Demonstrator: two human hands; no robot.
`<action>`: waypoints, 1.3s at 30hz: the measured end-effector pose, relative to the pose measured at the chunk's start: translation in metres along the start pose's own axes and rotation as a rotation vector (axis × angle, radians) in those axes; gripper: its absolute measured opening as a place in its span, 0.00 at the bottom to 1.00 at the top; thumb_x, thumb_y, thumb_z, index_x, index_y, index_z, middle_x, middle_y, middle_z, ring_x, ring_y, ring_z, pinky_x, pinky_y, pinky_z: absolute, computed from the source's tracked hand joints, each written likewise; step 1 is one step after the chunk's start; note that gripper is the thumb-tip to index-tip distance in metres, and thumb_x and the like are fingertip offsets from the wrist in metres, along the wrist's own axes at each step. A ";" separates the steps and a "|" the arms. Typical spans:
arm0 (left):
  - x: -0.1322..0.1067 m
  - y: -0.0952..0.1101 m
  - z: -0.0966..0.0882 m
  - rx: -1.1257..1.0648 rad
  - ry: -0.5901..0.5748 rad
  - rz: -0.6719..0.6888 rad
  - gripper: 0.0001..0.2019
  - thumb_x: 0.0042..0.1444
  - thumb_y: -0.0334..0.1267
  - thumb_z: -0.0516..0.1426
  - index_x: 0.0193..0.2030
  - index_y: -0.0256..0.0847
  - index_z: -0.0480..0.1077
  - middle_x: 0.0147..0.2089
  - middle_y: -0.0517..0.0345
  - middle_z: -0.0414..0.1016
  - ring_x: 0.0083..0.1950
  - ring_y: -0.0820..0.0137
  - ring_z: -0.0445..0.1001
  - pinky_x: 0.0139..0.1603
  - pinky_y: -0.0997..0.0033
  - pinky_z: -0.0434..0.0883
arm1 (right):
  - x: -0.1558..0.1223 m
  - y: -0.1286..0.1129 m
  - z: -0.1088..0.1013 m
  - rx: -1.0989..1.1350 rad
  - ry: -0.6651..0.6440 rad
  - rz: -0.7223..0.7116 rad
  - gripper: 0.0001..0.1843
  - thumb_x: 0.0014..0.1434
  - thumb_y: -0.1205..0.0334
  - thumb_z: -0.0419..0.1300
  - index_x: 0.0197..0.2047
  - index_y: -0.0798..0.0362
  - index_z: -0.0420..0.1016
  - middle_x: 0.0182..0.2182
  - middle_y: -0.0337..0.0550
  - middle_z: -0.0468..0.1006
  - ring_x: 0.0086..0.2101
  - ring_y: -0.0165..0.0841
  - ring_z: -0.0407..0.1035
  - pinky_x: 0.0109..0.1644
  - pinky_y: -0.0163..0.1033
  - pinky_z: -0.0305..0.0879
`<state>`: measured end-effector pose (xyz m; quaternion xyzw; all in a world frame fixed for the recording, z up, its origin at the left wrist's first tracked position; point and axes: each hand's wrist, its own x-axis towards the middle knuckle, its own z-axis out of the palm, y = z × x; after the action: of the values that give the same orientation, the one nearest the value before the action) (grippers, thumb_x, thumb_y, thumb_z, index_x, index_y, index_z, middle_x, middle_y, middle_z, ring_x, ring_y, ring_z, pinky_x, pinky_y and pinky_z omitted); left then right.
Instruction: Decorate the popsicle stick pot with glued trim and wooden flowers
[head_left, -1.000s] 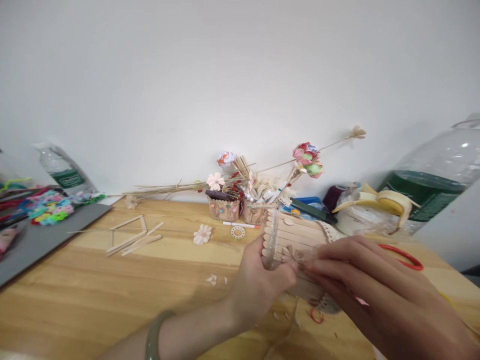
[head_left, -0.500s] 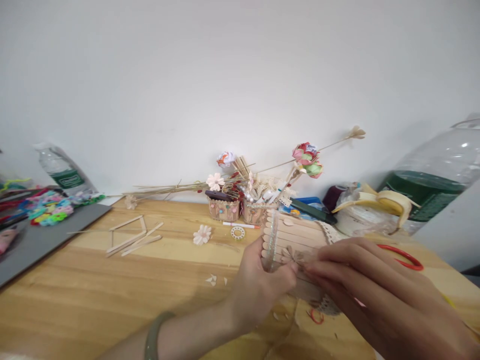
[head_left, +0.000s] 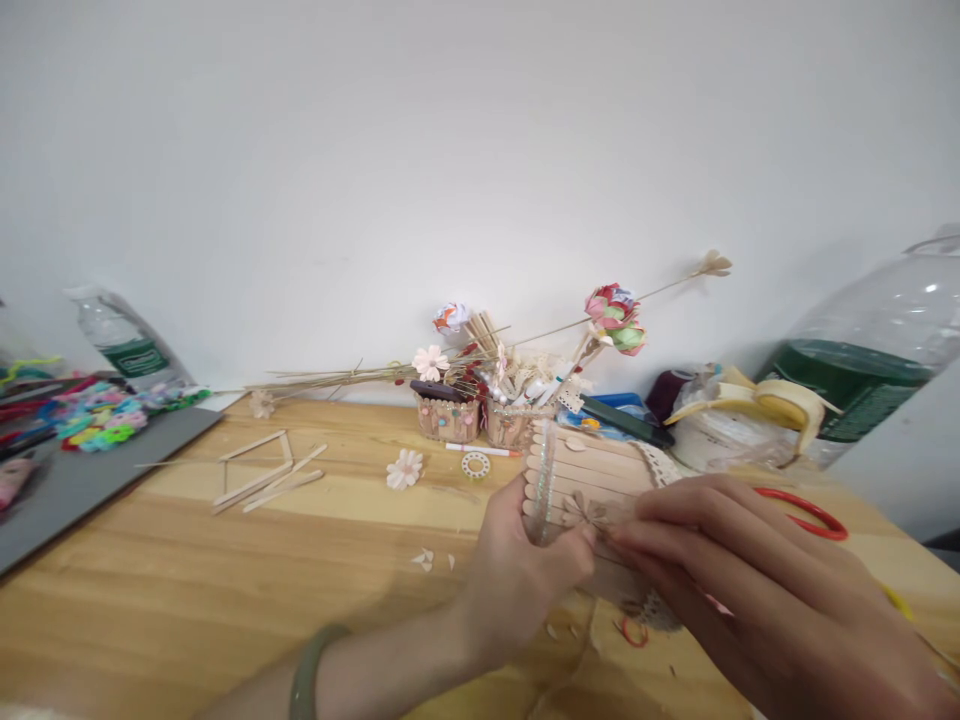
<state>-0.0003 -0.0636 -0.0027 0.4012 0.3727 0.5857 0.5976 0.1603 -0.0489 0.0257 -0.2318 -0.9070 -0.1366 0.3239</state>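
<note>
A craft-stick holder (head_left: 600, 468), tilted on its side, has a glittery band near its left end and white lace (head_left: 661, 466) at the other. My left hand (head_left: 517, 565) grips its left end, thumb across the front. On the stick surface lies a small brownish flower (head_left: 583, 510) with narrow petals. The fingertips of my right hand (head_left: 772, 580) are pinched together at this flower's right edge, close to my left thumb. Exactly what sits between those fingertips is partly hidden.
Two decorated stick pots (head_left: 448, 420) hold pens and paper flowers (head_left: 615, 306) by the wall. Loose craft sticks (head_left: 259, 482), a pale flower (head_left: 405, 469) and wooden petal scraps (head_left: 424, 560) lie leftward. Red-handled scissors (head_left: 814, 518), a peeled banana (head_left: 787, 405) and a large bottle (head_left: 862, 370) are rightward.
</note>
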 end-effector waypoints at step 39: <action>0.022 -0.020 -0.017 0.279 0.040 0.122 0.28 0.58 0.55 0.43 0.38 0.33 0.74 0.40 0.48 0.78 0.44 0.60 0.72 0.48 0.64 0.67 | -0.015 0.015 0.018 0.484 0.227 0.444 0.05 0.56 0.60 0.57 0.33 0.46 0.75 0.33 0.39 0.75 0.36 0.29 0.71 0.38 0.27 0.69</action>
<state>-0.0072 -0.0412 -0.0272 0.4904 0.4375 0.5712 0.4917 0.1693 -0.0339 0.0039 -0.3232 -0.7989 0.1311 0.4901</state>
